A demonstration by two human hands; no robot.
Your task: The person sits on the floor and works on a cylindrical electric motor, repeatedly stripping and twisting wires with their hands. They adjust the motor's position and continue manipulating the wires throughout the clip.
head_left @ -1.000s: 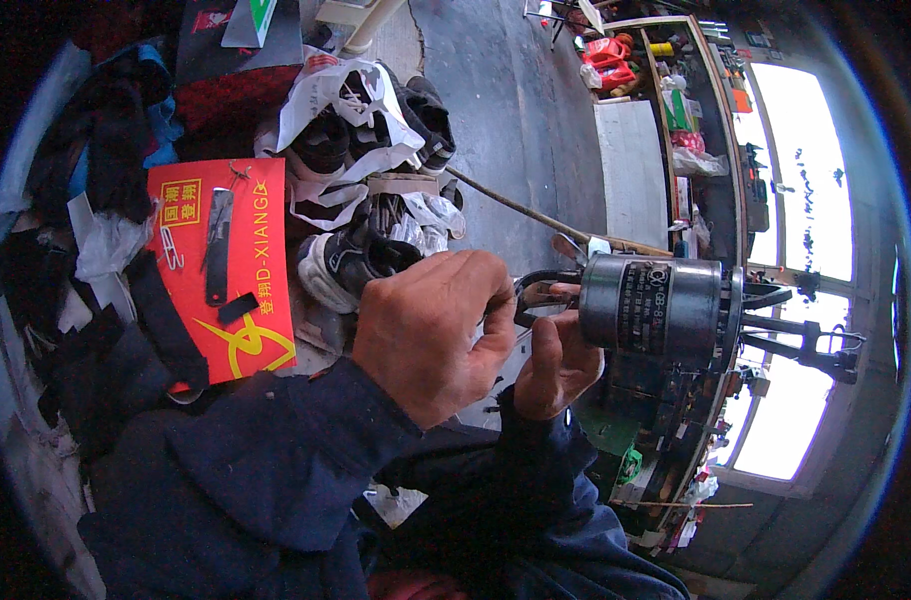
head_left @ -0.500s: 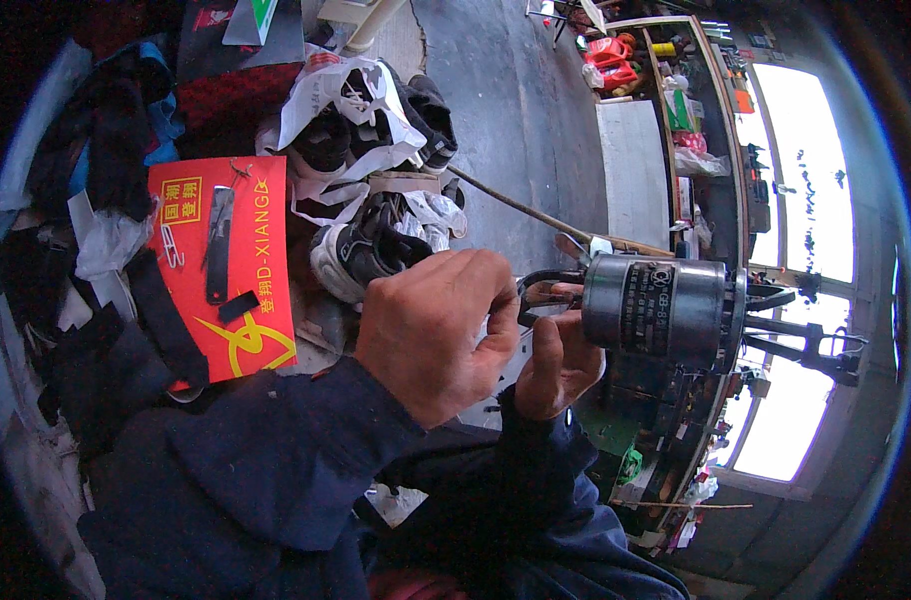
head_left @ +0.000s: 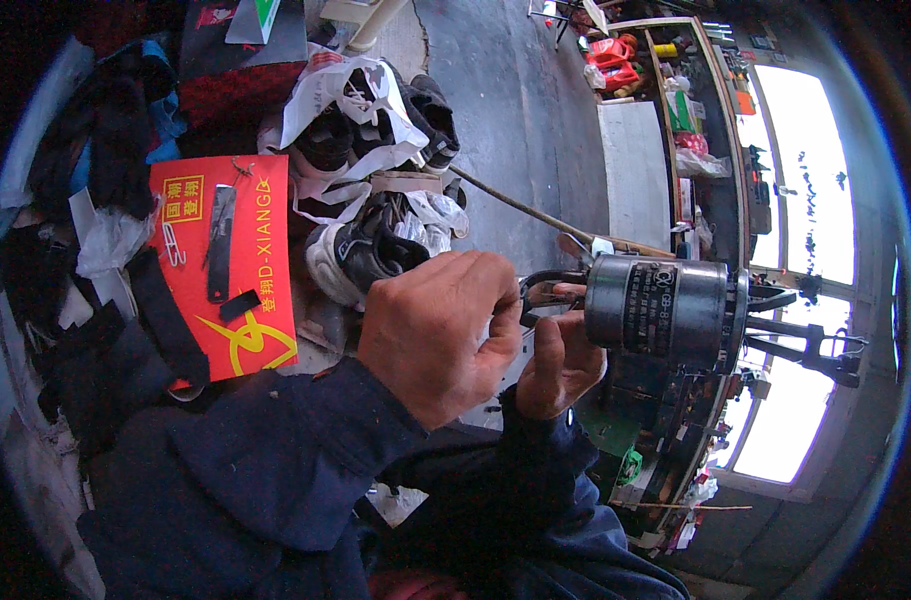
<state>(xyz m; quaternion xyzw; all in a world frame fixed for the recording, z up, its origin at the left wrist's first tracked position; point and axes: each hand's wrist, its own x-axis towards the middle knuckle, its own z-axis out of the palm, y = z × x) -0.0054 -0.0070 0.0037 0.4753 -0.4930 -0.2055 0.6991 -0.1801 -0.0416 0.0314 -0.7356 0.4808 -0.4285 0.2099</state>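
Both close together at mid-frame: left hand (head_left: 441, 335) with its back toward the camera, fingers curled, thumb and forefinger brought together; right hand (head_left: 561, 365) just right of it, thumb raised, fingers partly behind a curved bar (head_left: 548, 277). Whether either pinches anything: cannot tell; left fingertips largely masked.

Step in hand reads as close fingertip work beside the bar. To do it well, probably: brace the right hand, keep the left wrist loose, let the tips alone make the small movements. Tilting the left knuckles aside should give a clearer look at the tips. Dark sleeves (head_left: 276, 450) best kept off the bar, lest a cuff snag.

Metal cylinder (head_left: 666, 330) right of centre, its length lying across the frame; the bar seems to join its left end. Dark grey, shiny along the upper side, duller below, pale printing on its flank. Dark rods (head_left: 781, 326) reach from its right end toward the right edge; finer parts there too small to name.

Left of frame: red sheet (head_left: 246, 235), yellow markings, dark strip (head_left: 218, 255) lying on it. Black-and-white shoe (head_left: 361, 258) between sheet and left hand.
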